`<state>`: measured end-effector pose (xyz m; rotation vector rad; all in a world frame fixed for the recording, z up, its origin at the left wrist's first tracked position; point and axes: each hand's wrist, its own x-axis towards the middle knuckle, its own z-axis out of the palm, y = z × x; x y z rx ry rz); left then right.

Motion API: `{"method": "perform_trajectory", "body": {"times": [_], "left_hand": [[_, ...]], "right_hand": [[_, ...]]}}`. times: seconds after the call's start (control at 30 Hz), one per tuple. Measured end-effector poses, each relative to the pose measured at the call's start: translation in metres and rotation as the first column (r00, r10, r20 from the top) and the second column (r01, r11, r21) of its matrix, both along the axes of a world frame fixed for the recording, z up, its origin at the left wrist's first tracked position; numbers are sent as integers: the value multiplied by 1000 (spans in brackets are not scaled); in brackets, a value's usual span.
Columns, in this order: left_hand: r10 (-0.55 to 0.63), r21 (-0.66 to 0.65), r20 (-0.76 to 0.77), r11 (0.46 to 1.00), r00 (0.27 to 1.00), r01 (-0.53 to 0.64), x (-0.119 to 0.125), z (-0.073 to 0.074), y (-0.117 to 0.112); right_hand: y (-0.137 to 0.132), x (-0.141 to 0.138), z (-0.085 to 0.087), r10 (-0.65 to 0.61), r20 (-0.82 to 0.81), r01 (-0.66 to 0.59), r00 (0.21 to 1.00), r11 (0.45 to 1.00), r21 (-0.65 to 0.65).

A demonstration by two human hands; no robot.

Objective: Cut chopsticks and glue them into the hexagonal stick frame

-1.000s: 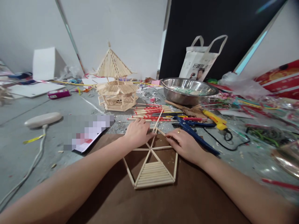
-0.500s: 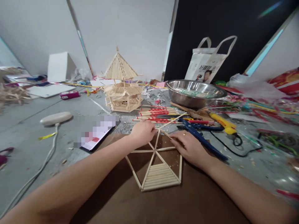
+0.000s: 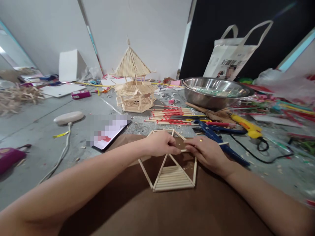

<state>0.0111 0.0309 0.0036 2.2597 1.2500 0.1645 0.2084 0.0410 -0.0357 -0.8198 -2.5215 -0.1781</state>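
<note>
A hexagonal frame of pale wooden sticks [image 3: 174, 189] lies on the brown sheet [image 3: 137, 209], with spokes meeting at its middle. Its near section is partly filled with parallel sticks [image 3: 172, 177]. Above the frame, a loose wooden stick [image 3: 223, 143] runs crosswise between my hands, its far end poking out past the right one. My left hand [image 3: 161, 143] is closed, thumb and finger pinching near the stick's left end and covering the frame's middle. My right hand [image 3: 206, 150], a ring on one finger, closes round the same stick over the frame's right side.
Beyond the frame stand a stick-built pagoda [image 3: 135, 88] and a steel basin [image 3: 216, 98]. Red-marked sticks [image 3: 172, 115], blue-handled pliers [image 3: 227, 152] and a yellow glue gun [image 3: 246, 126] lie ahead and right. A phone [image 3: 110, 134] and a white corded device [image 3: 69, 118] are left.
Both hands have come nearer, from the frame's far edge to over its middle. The loose stick, which pointed away to the upper right, now lies crosswise. The view has shifted slightly.
</note>
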Motion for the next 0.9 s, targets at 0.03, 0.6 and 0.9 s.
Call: {"method": "perform_trajectory", "body": {"times": [0.03, 0.6, 0.9], "left_hand": [[-6, -34, 23, 999, 1000, 6, -2, -2, -2], [-95, -103, 103, 989, 990, 106, -12, -11, -9], [-157, -72, 22, 985, 987, 158, -12, -11, -10]], "right_hand": [[-1, 0, 1, 15, 33, -14, 999, 999, -42], [-19, -10, 21, 122, 174, -37, 977, 904, -425], [-20, -11, 22, 104, 215, -3, 971, 905, -425]]}}
